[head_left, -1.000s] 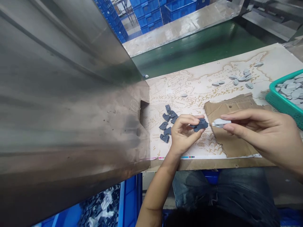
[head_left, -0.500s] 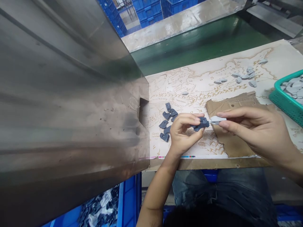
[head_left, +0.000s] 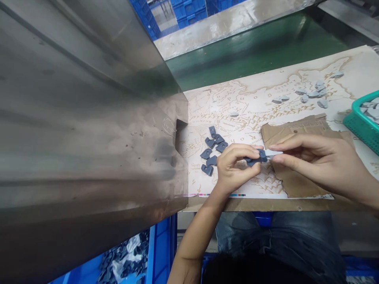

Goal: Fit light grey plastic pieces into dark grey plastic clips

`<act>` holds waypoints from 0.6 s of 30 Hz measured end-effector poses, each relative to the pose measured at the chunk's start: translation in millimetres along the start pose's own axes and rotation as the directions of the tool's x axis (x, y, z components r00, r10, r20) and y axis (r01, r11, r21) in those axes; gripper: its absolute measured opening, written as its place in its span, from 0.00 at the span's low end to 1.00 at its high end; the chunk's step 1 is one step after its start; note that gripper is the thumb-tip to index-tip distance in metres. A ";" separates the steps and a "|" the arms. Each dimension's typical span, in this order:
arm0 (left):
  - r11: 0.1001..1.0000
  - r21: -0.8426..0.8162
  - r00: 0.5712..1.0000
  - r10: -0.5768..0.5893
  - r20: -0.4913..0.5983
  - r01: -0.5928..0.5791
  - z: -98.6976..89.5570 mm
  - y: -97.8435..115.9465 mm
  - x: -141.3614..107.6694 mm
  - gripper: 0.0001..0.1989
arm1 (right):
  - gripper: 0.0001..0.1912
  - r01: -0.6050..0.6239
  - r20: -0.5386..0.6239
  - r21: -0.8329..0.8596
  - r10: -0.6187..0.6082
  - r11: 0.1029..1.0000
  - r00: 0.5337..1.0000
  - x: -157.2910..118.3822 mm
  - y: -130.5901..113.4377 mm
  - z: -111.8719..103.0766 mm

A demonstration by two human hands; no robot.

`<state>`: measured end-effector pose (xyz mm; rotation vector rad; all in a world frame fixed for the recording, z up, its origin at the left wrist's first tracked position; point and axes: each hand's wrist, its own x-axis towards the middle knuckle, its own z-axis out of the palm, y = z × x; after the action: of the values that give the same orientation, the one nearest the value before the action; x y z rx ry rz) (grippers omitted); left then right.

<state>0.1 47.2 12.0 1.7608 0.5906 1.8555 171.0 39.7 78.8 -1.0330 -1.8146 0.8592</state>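
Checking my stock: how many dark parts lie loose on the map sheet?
7: the farthest dark part; two just nearer; one near the left hand; one mid-left; one lower, beside the hand; one nearest the wearer. The hand may hide more.

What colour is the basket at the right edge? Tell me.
The basket is green, best seen in the head view.

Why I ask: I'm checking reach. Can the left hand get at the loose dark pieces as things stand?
Probably yes: the loose dark pieces lie close beside the left hand with nothing visible between, though its fingers are occupied gripping another dark part.
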 end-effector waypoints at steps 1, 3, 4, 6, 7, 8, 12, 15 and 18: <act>1.000 0.011 1.000 -0.024 0.005 0.024 0.2 -1.0 -0.2 0.07 | 0.07 -0.001 0.030 -0.021 0.002 1.000 1.000 4.0 0.6 -2.5; 0.995 0.064 0.996 -0.081 0.030 0.078 -0.3 -2.8 -0.1 0.07 | 0.09 -0.001 0.159 -0.081 0.014 0.997 0.987 15.5 4.2 -8.8; 0.989 0.108 0.992 -0.108 0.062 0.101 -1.2 -3.8 0.2 0.07 | 0.12 0.004 0.251 -0.112 0.024 0.994 0.968 23.3 7.5 -12.5; 0.966 0.231 0.975 -0.153 0.159 0.114 -5.0 -6.0 1.3 0.07 | 0.17 0.018 0.434 -0.183 0.065 0.983 0.898 43.8 17.3 -19.9; 0.944 0.313 0.963 -0.177 0.204 0.107 -8.0 -7.4 2.0 0.09 | 0.19 0.036 0.508 -0.215 0.081 0.976 0.857 56.7 23.4 -23.5; 0.909 0.406 0.951 -0.204 0.233 0.095 -11.7 -8.9 2.8 0.12 | 0.19 0.055 0.557 -0.252 0.098 0.966 0.825 71.3 29.9 -26.8; 0.589 0.789 0.936 -0.349 0.050 0.177 -27.6 -15.7 8.0 0.22 | 0.06 -0.072 0.340 -0.564 0.310 0.823 0.888 142.0 55.8 -35.1; 0.286 0.887 0.842 -0.509 -0.181 0.363 -33.4 -19.1 14.2 0.24 | 0.10 -0.299 -0.059 -0.684 0.357 0.666 0.932 193.1 76.2 -36.0; 0.148 0.903 0.742 -0.630 -0.229 0.404 -32.1 -19.8 21.1 0.20 | 0.15 -0.385 -0.218 -0.711 0.336 0.588 0.916 228.2 98.9 -36.7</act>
<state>-31.2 76.9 13.8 1.8527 2.1998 0.7098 167.9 291.1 85.9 -1.9924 -1.9656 0.2431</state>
